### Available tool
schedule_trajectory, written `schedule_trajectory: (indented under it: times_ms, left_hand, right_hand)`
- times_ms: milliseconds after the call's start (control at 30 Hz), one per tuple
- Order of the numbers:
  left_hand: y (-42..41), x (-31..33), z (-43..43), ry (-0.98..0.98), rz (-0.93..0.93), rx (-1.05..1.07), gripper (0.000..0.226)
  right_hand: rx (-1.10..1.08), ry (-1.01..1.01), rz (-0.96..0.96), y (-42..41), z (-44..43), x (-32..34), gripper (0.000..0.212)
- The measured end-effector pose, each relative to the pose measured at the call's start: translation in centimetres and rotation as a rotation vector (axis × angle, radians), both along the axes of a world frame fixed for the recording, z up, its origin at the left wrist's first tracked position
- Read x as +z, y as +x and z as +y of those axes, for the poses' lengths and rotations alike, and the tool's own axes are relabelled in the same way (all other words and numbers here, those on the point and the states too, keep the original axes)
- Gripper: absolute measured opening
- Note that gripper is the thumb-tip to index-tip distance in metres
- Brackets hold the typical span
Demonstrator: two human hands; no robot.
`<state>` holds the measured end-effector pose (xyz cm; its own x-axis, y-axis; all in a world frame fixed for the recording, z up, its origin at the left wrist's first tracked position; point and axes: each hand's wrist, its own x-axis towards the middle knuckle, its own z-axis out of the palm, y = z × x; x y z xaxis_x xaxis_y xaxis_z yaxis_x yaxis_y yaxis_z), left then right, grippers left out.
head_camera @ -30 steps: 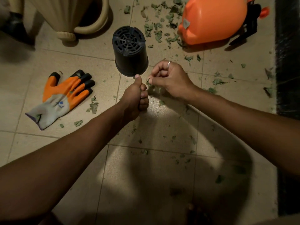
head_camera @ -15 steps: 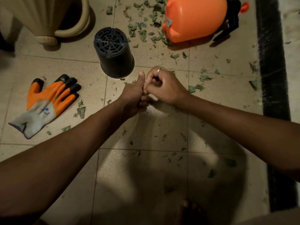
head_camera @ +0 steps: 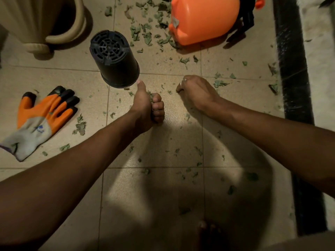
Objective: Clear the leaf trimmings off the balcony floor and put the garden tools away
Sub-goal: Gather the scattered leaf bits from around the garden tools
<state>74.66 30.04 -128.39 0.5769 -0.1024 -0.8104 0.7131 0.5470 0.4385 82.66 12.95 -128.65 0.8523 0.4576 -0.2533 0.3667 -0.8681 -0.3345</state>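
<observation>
Green leaf trimmings (head_camera: 147,36) lie scattered over the beige tiled floor (head_camera: 154,187), thickest near the orange sprayer tank (head_camera: 203,19). My left hand (head_camera: 147,107) is a fist with the thumb up, and bits of green leaf show between its curled fingers. My right hand (head_camera: 196,92) is lowered to the floor a little to the right, fingers curled under with their tips at small leaf bits; what they hold is hidden. A black plastic pot (head_camera: 115,59) stands upside down just above my left thumb. An orange and grey garden glove (head_camera: 42,118) lies flat at the left.
A cream ribbed planter with a curved handle (head_camera: 41,24) stands at the top left. A black strip (head_camera: 290,69) runs down the right side beside a pale ledge. My bare toes (head_camera: 208,230) show at the bottom, in shadow.
My hands were together, the right passing leaf bits into the left fist. Now the right hand has moved apart to the right and down to the floor.
</observation>
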Motion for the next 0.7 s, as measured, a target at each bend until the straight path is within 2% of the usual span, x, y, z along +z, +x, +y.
schedule_trajectory:
  times_ms: [67,167,300,433,533,600,700]
  left_hand:
    - [0.1,-0.1,-0.3,0.043,0.004,-0.028,0.061]
    - [0.2,-0.4,-0.6,0.075,-0.004,-0.07,0.045]
    - [0.1,-0.4,-1.4,0.079,-0.026,-0.097,0.036]
    - [0.3,-0.2,-2.3,0.043,-0.084,-0.093,0.03]
    - [0.6,0.3,-2.9,0.009,-0.094,-0.098,0.049]
    - [0.7,0.8,-3.4,0.001,-0.069,-0.087,0.058]
    - [0.8,1.0,-4.0,0.029,-0.082,-0.121,0.05]
  right_hand:
    - [-0.013,0.078,0.05,0.1,-0.1,0.4,0.015]
    - [-0.171,0.378,0.224,-0.5,0.2,2.4,0.013]
    - [-0.268,0.633,0.469,-1.9,0.8,4.1,0.026]
    - [-0.253,0.667,0.491,-2.9,1.2,4.7,0.023]
    - [-0.26,0.664,0.505,-3.2,1.1,4.6,0.019]
    - [-0.215,0.56,0.418,-3.3,0.9,4.4,0.015]
    - [-0.069,0.407,0.223,-3.3,0.2,4.0,0.006]
